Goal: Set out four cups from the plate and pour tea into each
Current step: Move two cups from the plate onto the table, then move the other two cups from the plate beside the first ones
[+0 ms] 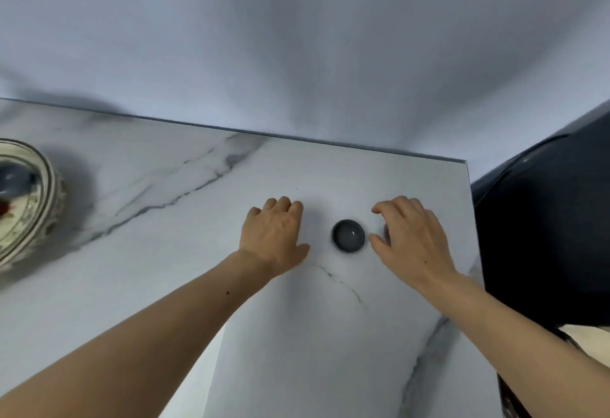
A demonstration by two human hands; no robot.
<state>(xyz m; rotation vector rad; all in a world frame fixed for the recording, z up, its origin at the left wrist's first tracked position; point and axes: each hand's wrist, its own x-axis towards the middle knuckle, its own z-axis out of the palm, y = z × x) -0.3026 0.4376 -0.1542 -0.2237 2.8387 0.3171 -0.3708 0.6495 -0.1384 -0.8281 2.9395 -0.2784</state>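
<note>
A small dark grey cup (348,236) stands upright on the white marble table (297,335), between my two hands. My right hand (409,236) is just to its right, thumb and fingers curled round a second dark cup (386,234), of which only a sliver shows. My left hand (274,232) rests on the table left of the middle cup, knuckles up and fingers bent under. Whatever lies beneath it is hidden. At the far left a patterned plate (43,206) holds another blue-grey cup (15,178), blurred. No teapot is in view.
The table's far edge runs along a pale wall, and its right edge (475,252) lies close to my right hand. A dark rounded chair back (541,236) stands beyond that edge.
</note>
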